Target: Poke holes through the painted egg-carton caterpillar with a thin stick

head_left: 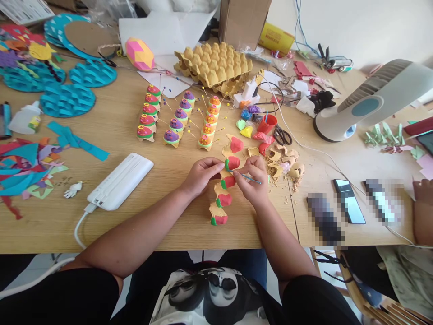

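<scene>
A strip of egg carton point(214, 208) lies lengthwise in front of me, its humps covered in red and green clay point(223, 200). My left hand point(205, 174) pinches the strip's left edge near its upper part. Between the closed fingers of my right hand point(252, 179) is a thin blue stick point(254, 181); its tip is at the green clay on an upper hump. Beyond stand three finished-looking caterpillar strips: one red and green point(146, 119), one purple point(176, 124) and one orange point(209, 123), with ball-headed pins sticking out.
Carton scraps point(275, 168), black scissors point(282, 135) and a red cup point(267, 124) are right of the strips. A white fan point(372, 101) and a phone point(350, 201) lie farther right, near another person's hand point(422, 192). A white power bank point(121, 181) is left; egg trays point(216, 63) are behind.
</scene>
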### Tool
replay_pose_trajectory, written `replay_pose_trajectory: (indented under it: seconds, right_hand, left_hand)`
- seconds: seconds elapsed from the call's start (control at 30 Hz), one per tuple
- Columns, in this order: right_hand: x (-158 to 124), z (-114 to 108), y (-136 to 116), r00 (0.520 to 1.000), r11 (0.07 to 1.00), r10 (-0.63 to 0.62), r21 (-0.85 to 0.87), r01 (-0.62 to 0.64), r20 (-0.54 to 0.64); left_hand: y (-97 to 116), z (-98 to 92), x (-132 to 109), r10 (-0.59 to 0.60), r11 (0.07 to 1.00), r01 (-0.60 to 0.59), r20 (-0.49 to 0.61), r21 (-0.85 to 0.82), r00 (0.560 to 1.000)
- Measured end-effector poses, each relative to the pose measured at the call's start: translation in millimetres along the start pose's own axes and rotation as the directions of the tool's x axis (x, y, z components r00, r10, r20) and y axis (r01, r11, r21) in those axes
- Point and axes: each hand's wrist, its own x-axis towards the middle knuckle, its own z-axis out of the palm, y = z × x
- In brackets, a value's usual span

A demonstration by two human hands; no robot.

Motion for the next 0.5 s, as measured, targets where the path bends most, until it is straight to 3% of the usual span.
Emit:
replay_pose_trajectory:
  seconds: [0.5]
  right_hand:
    - [0.1,-2.4,-4.8,1.000,1.000,0.005,-0.005,-0.005,0.018]
  left_hand:
    - [0.4,1.6,-2.3,0.009,0.999,-0.009,-0.013,0.036,1.000]
